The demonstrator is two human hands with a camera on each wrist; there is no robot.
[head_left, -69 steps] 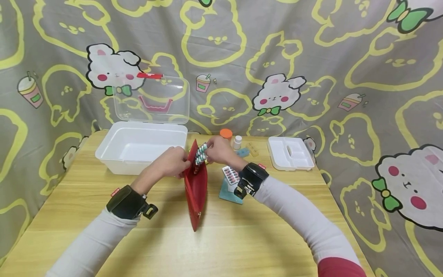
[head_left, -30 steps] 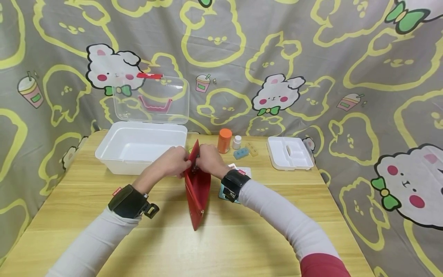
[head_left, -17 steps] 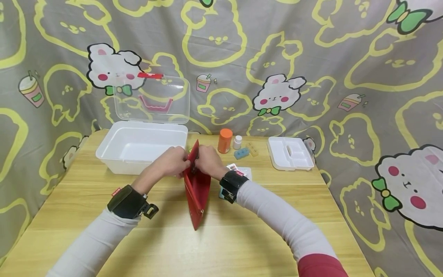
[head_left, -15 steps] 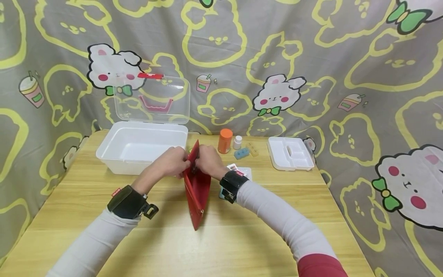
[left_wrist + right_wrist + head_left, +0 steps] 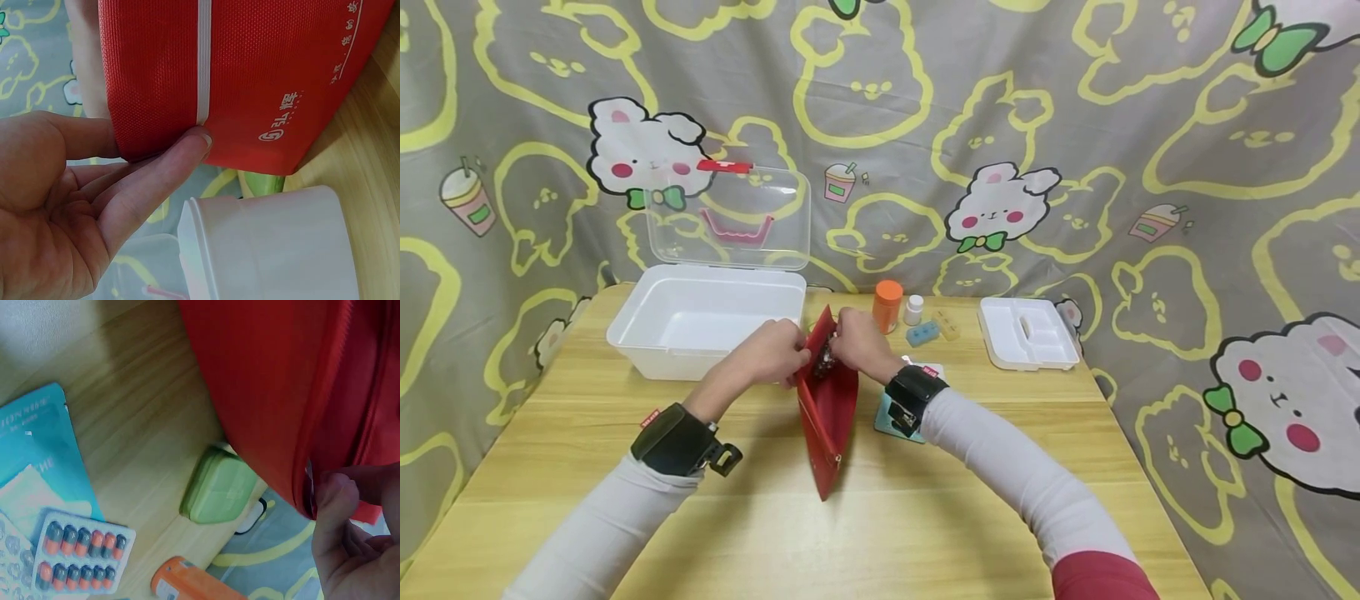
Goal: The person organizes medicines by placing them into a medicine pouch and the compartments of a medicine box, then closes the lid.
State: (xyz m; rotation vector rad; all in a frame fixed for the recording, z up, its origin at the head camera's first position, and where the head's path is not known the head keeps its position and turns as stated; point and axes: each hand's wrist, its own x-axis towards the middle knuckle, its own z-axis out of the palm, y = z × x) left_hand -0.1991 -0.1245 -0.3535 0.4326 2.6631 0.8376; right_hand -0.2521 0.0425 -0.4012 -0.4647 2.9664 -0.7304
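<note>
A red zip pouch stands on its edge in the middle of the wooden table, with its mouth facing away from me. My left hand grips the left wall of the mouth, thumb and fingers curled round the red fabric. My right hand is at the mouth from the right, and its fingers pinch a blister pack that pokes out of the opening. In the right wrist view the thumb lies just inside the pouch's zip edge.
A white box with its clear lid raised stands behind the left hand. An orange bottle, a small white bottle, a blue pill case and a white divided tray stand further back. A teal packet, a capsule blister and a green case lie by the pouch.
The right hand pushed blister packs down into the pouch, then rose a little, and a pack now shows at the mouth. The left hand has kept its grip.
</note>
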